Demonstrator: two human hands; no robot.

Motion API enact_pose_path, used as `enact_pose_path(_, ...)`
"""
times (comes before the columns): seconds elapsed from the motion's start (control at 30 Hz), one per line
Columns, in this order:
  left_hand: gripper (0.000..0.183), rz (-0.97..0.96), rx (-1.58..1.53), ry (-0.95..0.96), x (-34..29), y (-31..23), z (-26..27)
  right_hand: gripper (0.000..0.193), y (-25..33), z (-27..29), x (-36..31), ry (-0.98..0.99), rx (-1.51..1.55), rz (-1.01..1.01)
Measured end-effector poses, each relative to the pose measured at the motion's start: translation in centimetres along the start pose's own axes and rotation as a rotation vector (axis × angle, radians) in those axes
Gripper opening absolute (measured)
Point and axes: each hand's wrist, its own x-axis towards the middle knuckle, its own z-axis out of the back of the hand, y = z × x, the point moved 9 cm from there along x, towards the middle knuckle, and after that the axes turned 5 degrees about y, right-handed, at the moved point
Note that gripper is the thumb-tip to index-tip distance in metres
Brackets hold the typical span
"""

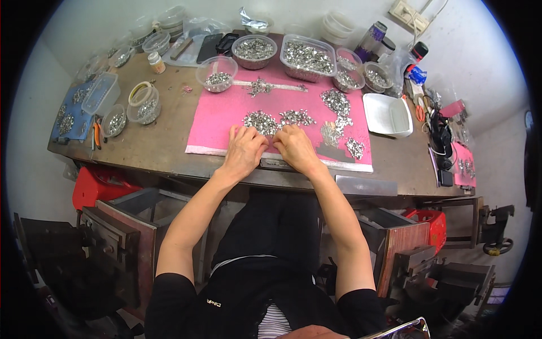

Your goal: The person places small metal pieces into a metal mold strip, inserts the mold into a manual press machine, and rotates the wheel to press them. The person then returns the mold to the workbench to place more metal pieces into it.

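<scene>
Both my hands rest at the near edge of a pink mat, close together with their fingers curled inward. My left hand is bent at the near side of a pile of small shiny metal pieces. Opposite it, my right hand has its thumb and fingers drawn together, just below a second small heap of metal pieces. Whatever lies between the fingertips is too small and too covered to name. More loose pieces spread over the mat's right side, with a thin scatter farther back.
Clear tubs of metal pieces stand at the back, including a round bowl and a rectangular container. A white tray sits right of the mat. Pliers and small cups lie left. Black cables clutter the right end.
</scene>
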Motion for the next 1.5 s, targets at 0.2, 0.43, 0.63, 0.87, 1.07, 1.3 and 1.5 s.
enact_pose_path(0.2, 0.011, 0.205, -0.468, 0.034, -0.9, -1.2, 1.0, 0.012, -1.0, 2.7, -1.7, -0.120, -0.047, -0.036)
enact_pose_path(0.43, 0.006, 0.158, -0.516, -0.100, -2.6, -3.3, -0.5, 0.008, -2.0, 2.7, -3.4, -0.040, 0.028, -0.048)
enact_pose_path(0.63, 0.008, 0.057, -0.399, -0.095, -2.6, -3.9, -0.9, 0.008, -2.4, 2.7, -3.7, -0.083, 0.033, -0.047)
enact_pose_path(0.87, 0.008, 0.050, -0.354, -0.102, -2.5, -4.0, -1.0, 0.008, -2.1, 2.8, -3.8, -0.037, -0.057, -0.022)
enact_pose_path(1.07, 0.008, -0.014, -0.232, -0.137, -2.3, -5.2, -0.8, 0.010, -1.7, 3.2, -4.4, -0.066, -0.124, -0.043)
enact_pose_path(1.3, 0.017, -0.132, 0.017, -0.152, -3.2, -6.0, -0.3, 0.011, 1.0, 3.6, -6.9, -0.157, 0.339, -0.178)
enact_pose_path(1.5, 0.040, -0.094, -0.093, -0.147, -4.4, -4.9, -1.1, 0.013, 2.7, 3.6, -7.5, -0.313, 0.277, -0.054)
